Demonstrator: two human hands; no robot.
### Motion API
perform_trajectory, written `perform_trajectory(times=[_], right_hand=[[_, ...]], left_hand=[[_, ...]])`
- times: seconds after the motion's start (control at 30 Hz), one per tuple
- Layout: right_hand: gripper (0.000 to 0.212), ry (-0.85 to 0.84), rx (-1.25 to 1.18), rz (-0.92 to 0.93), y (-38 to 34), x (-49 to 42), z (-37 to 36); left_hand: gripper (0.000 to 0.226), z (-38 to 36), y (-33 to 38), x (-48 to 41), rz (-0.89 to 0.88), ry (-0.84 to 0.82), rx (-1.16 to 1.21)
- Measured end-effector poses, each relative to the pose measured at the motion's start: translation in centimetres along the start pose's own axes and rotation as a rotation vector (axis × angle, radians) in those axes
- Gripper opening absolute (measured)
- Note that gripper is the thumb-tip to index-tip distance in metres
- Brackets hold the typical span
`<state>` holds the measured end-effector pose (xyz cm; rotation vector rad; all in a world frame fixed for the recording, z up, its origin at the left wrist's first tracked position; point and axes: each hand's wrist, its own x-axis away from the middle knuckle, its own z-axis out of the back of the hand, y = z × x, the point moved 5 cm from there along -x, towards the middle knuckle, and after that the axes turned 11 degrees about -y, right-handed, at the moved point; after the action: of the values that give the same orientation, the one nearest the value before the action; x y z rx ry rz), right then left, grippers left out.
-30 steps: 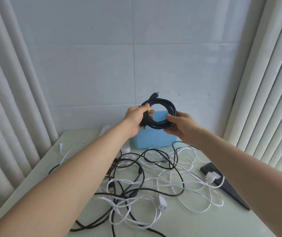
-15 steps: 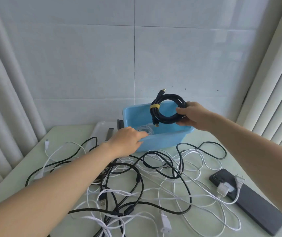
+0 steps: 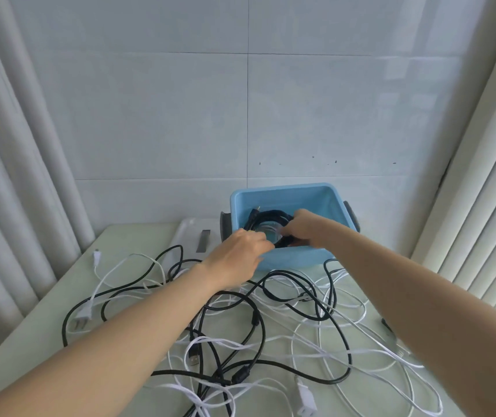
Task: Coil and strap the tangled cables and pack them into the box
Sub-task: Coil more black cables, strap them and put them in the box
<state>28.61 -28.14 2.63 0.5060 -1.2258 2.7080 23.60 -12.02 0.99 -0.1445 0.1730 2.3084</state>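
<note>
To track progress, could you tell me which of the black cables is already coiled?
The black cable in the blue box, gripped by the right hand: it forms a tight ring, while the other black cables sprawl tangled on the table.

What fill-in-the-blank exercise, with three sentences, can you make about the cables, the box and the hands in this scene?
1. The coiled black cable is inside the ____ box.
2. The left hand is at the box's rim, while the coiled cable is gripped by the ____.
3. The tangled cables on the table are black and ____.

Missing words: blue; right hand; white.
</note>
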Motion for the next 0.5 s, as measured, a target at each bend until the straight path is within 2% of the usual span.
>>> perform_trajectory(times=[0.1, 0.17, 0.23, 0.33, 0.43, 0.5], right_hand=[[0.026, -0.018, 0.615, -0.084, -1.3, -0.7, -0.4], [0.036, -0.030, 0.764, -0.079, -1.7, -1.5, -0.2], [0.042, 0.008, 0.775, -0.053, -2.1, -1.8, 0.6], [0.041, 0.207, 0.673, 0.067, -2.9, -1.6, 2.9], [0.032, 0.333, 0.523, 0.239, -2.9, 0.2, 4.6], [0.024, 0.390, 0.426, 0.388, -2.4, 2.4, 4.7]], left_hand=[[0.032, 0.2, -0.4, -0.3, 0.007, 0.032, -0.029], [0.036, 0.6, -0.5, -0.7, 0.030, 0.052, -0.065], [0.040, 0.8, -0.7, -1.1, 0.069, 0.070, -0.065], [0.047, 1.1, -2.1, -1.8, 0.159, 0.090, -0.032], [0.056, 1.1, -2.4, -1.9, 0.207, 0.057, -0.024], [0.061, 1.3, -1.8, -1.1, 0.200, 0.095, -0.009]])
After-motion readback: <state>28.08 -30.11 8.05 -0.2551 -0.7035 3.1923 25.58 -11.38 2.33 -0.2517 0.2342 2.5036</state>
